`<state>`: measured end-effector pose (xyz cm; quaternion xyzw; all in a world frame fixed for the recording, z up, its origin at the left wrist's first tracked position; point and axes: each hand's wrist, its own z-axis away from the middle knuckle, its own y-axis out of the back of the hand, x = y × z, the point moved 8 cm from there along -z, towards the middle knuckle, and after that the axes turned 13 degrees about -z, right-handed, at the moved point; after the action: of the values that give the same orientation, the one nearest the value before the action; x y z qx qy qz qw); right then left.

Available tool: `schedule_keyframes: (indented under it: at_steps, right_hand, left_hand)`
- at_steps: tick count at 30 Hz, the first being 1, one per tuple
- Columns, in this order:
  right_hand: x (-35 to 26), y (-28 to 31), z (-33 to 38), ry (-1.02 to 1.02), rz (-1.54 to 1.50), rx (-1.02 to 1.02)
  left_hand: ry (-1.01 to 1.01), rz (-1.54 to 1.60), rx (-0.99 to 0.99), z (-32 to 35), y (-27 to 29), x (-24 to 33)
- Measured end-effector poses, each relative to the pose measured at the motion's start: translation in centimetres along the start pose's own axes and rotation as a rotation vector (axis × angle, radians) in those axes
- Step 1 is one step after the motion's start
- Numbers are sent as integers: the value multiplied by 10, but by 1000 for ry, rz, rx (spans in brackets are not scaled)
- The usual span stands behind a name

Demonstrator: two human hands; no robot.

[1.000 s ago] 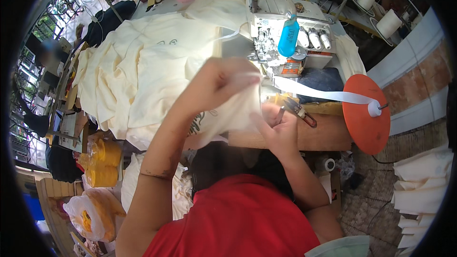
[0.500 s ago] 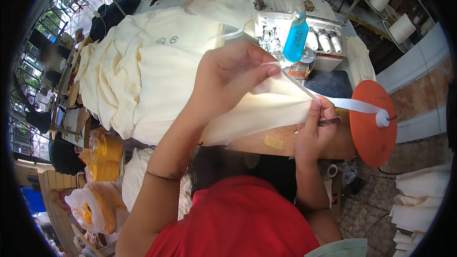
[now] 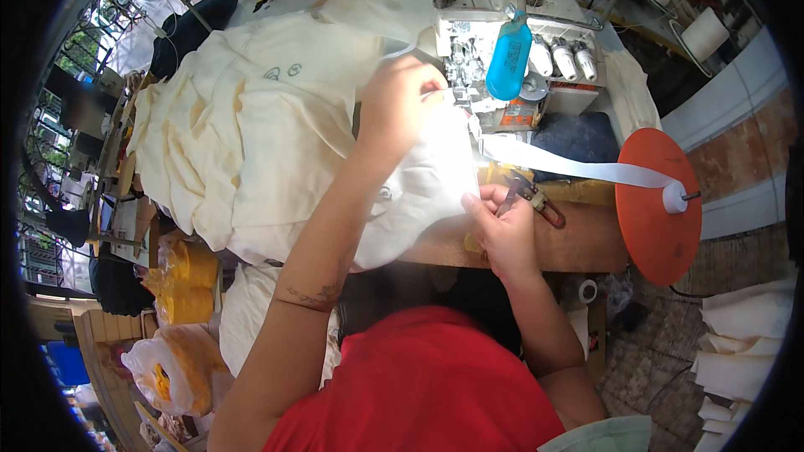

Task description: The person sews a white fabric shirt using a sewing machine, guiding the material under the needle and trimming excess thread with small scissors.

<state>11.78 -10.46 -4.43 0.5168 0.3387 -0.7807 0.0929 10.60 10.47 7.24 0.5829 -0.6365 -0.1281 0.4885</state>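
Observation:
My left hand [image 3: 395,113] is closed on the upper edge of a cream fabric piece [image 3: 431,180], close beside the needle area of an overlock sewing machine [image 3: 502,4]. Glare washes out its fingertips. Lower down, my right hand [image 3: 507,230] pinches the right edge of the same cloth between thumb and finger. A slim dark metal tool [image 3: 508,198] also sits in that hand; its exact kind is unclear. White tape [image 3: 569,166] runs from an orange disc reel [image 3: 662,226] to the machine. Thread snips [image 3: 540,201] lie just beyond my right hand.
A blue bottle-shaped object [image 3: 509,59] stands before the thread cones [image 3: 563,57]. Heaped cream fabric [image 3: 226,134] covers the table's left side. Yellow bundles [image 3: 182,285] and a plastic bag [image 3: 172,372] stand lower left. Folded cloth [image 3: 741,326] is at the right.
Both hands have moved the cloth from in front of me up to the machine's needle area. My right hand has shifted left, uncovering the snips, and the tape now leads to the machine.

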Motion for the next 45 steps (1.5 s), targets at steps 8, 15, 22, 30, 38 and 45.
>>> schedule_keyframes:
  at_steps: [8, 15, 22, 30, 38, 45]
  right_hand:
    - [-2, 6, 21, -16, 116, 38]
    - [1, 14, 37, 24, 163, -13]
    - [-5, 2, 26, 37, 58, 17]
    - [2, 10, 18, -32, 105, 11]
    - [1, 9, 6, -17, 80, 27]
    - [5, -1, 9, 10, 150, -4]
  left_hand:
    - [-119, -412, 198, 58, -5, 43]
    - [-116, -359, 163, 80, -11, 53]
    - [-139, -256, 191, 70, -9, 44]
    - [-117, -194, 106, 60, -10, 38]
    - [-113, -198, 147, 46, -16, 33]
    - [-211, -170, 181, 57, 7, 25]
